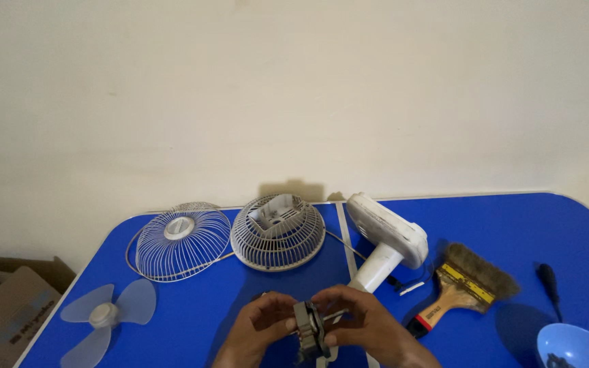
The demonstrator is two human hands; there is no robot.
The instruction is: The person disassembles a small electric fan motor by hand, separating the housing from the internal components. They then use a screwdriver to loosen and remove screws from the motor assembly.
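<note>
Both hands meet at the near edge of the blue surface (192,320), low in the view and slightly left of centre. Between them sits a small grey motor (310,330) with a stacked metal core and a thin shaft pointing right.

The left hand (257,327) has its fingers curled closed around the motor's left side, thumb on top. The right hand (369,324) has its fingers closed on the motor's right side, fingertips pinching near the shaft. The motor is held just above the surface, clear of it so far as can be told.

Surrounding items:
- Front grille (182,240), white wire, domed, lies far left of the hands.
- Rear grille (277,232), white, with a grey plastic housing in its middle, lies just beside the front grille on its right.
- Fan stand (384,240), white, with a flat base and a round neck, lies tilted right of the rear grille; the neck end points toward the hands. A thin black cord trails near it.
- Blade (107,315), translucent pale blue, 3 vanes, lies flat at the near left.
- Brush (461,286), wide, wooden handle, dark bristles, lies right of the stand.
- Screwdriver (549,281), black handle, lies far right.
- Bowl (574,346), light blue, sits at the near right corner, partly cut off.
- Cardboard box (1,300) sits beyond the surface's left edge.
</note>
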